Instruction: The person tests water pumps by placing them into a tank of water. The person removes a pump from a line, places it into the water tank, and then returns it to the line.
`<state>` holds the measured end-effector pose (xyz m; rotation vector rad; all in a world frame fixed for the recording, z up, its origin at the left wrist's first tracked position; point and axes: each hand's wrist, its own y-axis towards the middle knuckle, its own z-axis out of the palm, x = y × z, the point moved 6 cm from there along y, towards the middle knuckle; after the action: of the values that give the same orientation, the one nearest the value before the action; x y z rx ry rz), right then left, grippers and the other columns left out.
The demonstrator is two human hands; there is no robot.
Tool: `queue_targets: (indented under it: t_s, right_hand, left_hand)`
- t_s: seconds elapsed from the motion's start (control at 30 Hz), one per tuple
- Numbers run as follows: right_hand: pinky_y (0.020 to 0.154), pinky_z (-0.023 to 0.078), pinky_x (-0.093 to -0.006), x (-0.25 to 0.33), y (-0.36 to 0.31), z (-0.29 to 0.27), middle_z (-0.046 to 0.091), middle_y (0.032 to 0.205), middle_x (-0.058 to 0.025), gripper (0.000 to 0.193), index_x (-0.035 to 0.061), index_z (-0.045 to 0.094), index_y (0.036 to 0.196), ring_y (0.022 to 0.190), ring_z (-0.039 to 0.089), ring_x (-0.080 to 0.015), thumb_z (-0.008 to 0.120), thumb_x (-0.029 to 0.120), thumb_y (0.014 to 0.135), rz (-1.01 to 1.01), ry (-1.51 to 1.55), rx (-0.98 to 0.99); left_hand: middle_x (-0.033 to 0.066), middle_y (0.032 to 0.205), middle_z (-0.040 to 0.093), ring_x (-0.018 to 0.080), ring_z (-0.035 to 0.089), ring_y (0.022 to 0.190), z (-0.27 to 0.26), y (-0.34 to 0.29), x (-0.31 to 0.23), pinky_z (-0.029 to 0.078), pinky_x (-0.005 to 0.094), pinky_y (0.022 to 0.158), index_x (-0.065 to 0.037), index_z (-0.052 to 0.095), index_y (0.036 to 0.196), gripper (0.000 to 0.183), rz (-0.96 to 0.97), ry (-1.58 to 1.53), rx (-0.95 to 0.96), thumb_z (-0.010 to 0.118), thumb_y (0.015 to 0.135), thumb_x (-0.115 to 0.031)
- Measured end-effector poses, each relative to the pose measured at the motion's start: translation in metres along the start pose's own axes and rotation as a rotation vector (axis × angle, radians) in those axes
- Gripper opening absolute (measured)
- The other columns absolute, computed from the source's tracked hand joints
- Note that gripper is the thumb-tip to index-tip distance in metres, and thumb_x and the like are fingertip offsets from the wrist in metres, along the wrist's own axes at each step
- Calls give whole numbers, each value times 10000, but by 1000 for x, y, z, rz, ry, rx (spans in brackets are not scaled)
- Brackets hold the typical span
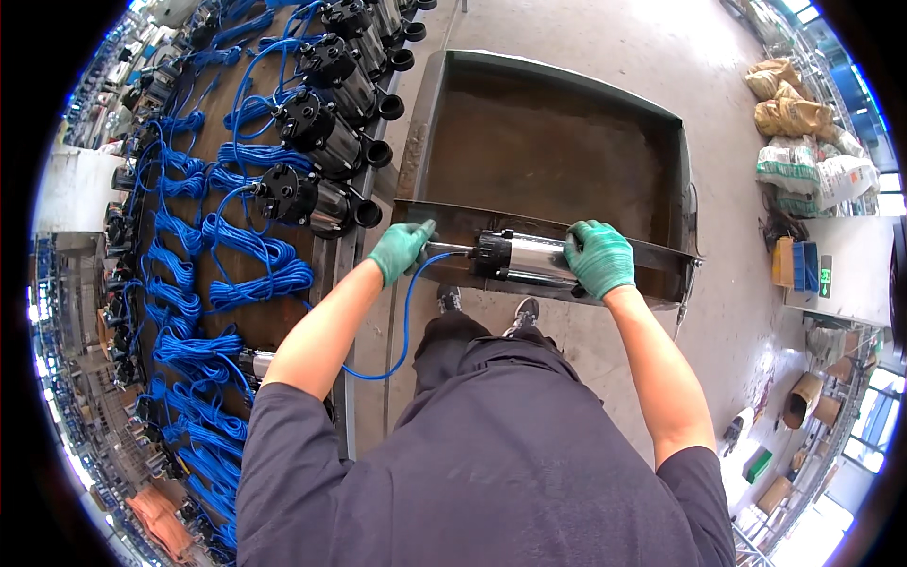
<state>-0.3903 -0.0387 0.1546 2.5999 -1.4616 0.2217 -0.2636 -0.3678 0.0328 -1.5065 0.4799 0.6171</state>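
Observation:
A submersible pump (529,257) with a silver body and black end cap lies on its side across the near edge of an open metal tank (682,170). My right hand (602,260), in a green glove, grips the pump's right end. At the pump's black cap, my gloved left hand (402,251) is closed around a slim metal rod (450,248) that points at the cap; its other end is hidden in the glove. A blue cable (406,326) runs from the cap, loops down and passes under my left forearm.
The tank holds brownish water (548,142). On my left, a bench carries a row of similar pumps (321,132) and several coiled blue cables (255,260). Filled sacks (794,113) and a blue bin (805,266) stand at the right.

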Motion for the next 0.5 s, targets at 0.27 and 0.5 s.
queue_targets:
  t_s: [0.27, 0.5]
  right_hand:
    - [819, 579, -445, 3, 3, -1, 714, 912, -99, 194, 99, 735, 904, 890, 695, -305, 659, 273, 944, -3, 11, 27]
    - [817, 575, -442, 1, 1, 1, 723, 928, -87, 155, 118, 750, 934, 897, 694, -305, 680, 256, 931, 8, -4, 20]
  left_hand:
    - [23, 1230, 655, 106, 591, 911, -1, -23, -9, 516, 259, 846, -32, 722, 1238, 254, 894, 431, -111, 702, 1034, -183]
    - [3, 742, 603, 93, 578, 618, 3, -10, -4, 488, 275, 567, -79, 627, 1146, 320, 67, 52, -118, 616, 1086, -393]
